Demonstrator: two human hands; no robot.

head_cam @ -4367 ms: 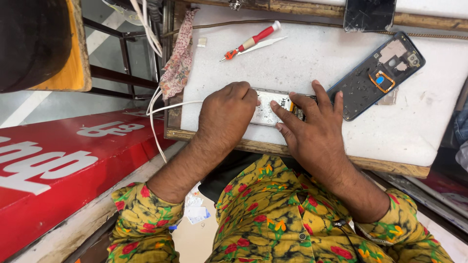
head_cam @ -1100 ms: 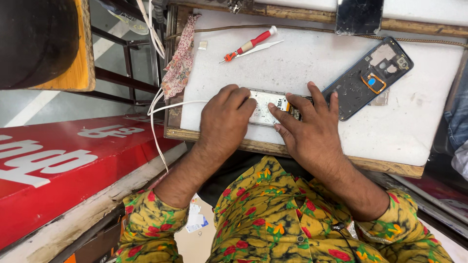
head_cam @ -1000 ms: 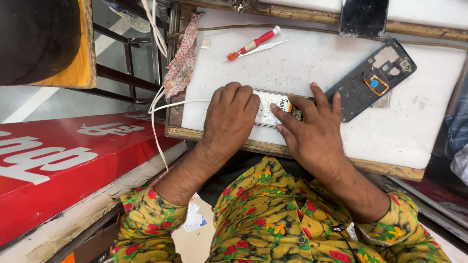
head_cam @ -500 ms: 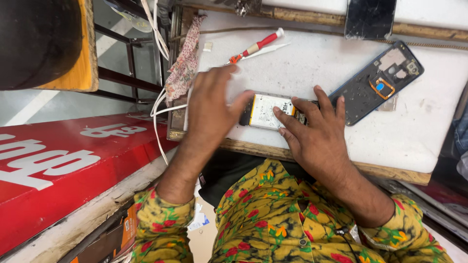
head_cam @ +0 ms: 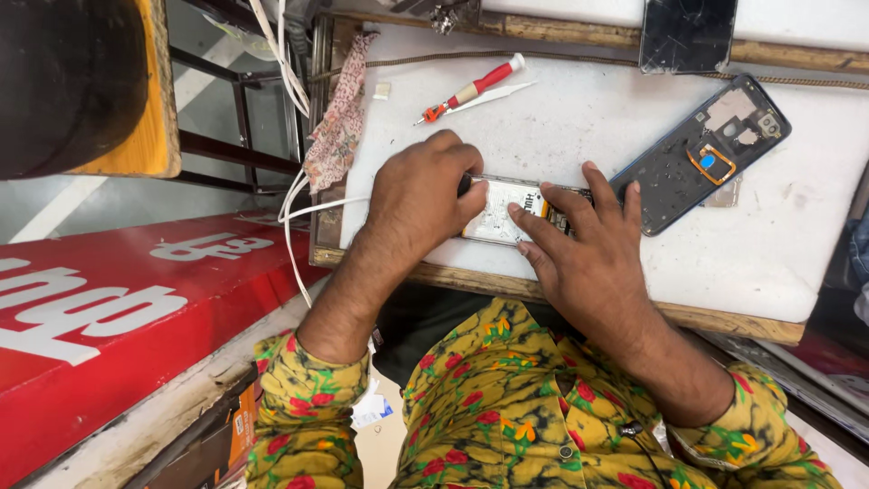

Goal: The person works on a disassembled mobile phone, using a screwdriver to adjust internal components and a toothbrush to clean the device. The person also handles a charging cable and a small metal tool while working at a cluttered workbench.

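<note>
On the near edge of the white worktop (head_cam: 579, 118): an opened phone (head_cam: 507, 210) lies flat between both hands, close to the person so it can be pressed down from above.
Left hand (head_cam: 421, 204): curled down over the phone's left end, fingers bent and thumb tucked toward its edge; a dark bit shows at the fingertips, but I cannot tell whether it is a tool or part of the phone.
Right hand (head_cam: 584, 249): flat and spread, fingertips pressing on the phone's right end, apparently pinning it so it does not slide; it grips nothing.
Back cover (head_cam: 701, 154): dark, inside face up, lying tilted just right of the right hand's fingers and well off the phone body.
Red screwdriver (head_cam: 469, 91): resting far from the hands toward the worktop's far left, beside a thin white pry strip (head_cam: 493, 95), both untouched.
Patterned cloth (head_cam: 339, 118): draped over the worktop's left edge, next to white cables (head_cam: 294, 195) hanging down.
Second dark phone (head_cam: 688, 34): cracked, at the far edge.
Red signboard (head_cam: 118, 317): low on the left, beside the person's knee.
</note>
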